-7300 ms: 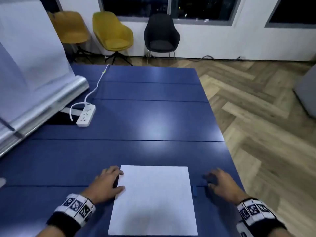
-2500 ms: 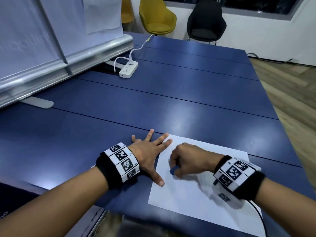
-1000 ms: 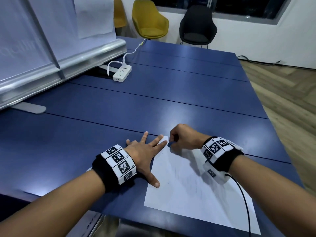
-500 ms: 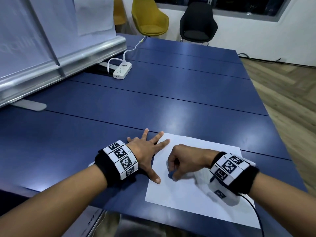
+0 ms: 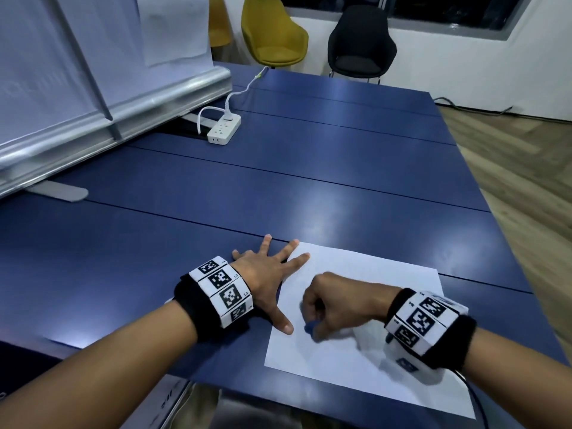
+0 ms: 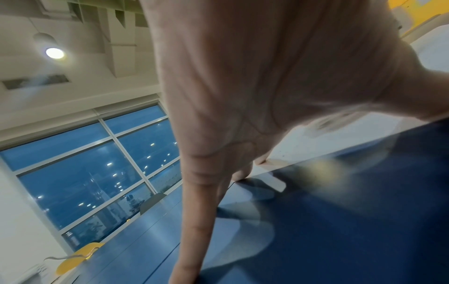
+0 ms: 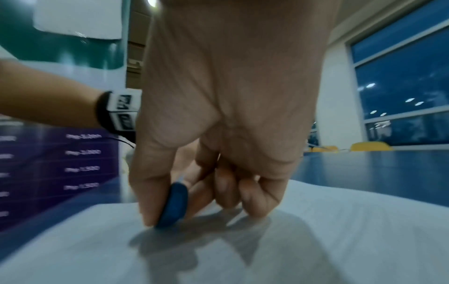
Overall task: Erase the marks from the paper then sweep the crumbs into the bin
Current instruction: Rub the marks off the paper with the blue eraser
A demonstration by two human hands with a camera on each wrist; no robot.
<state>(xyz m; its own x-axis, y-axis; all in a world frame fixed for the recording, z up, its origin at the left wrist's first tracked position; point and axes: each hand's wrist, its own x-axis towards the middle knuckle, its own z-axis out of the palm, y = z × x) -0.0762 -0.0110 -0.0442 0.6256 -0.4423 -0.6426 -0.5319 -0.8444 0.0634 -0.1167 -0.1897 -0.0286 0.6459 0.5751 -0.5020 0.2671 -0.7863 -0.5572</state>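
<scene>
A white sheet of paper (image 5: 368,308) lies near the front right of the blue table (image 5: 278,196). My left hand (image 5: 266,274) is spread flat with straight fingers, and it presses the paper's left edge down, thumb on the sheet. My right hand (image 5: 331,305) pinches a small blue eraser (image 5: 309,328) between thumb and fingers and holds its tip on the paper's left part. The right wrist view shows the blue eraser (image 7: 173,205) on edge against the white paper (image 7: 316,240). The left wrist view shows my left hand (image 6: 255,96) bridging table and paper corner (image 6: 274,169). No bin is in view.
A white power strip (image 5: 223,130) with its cord lies at the table's far left beside a silver banner stand base (image 5: 114,116). Yellow chairs (image 5: 272,35) and a black chair (image 5: 360,41) stand beyond the far edge. Wooden floor (image 5: 526,181) lies to the right.
Over the last second my right hand drew the eraser back from the paper's far left corner toward me along the left part of the sheet. The left hand stayed flat on the edge.
</scene>
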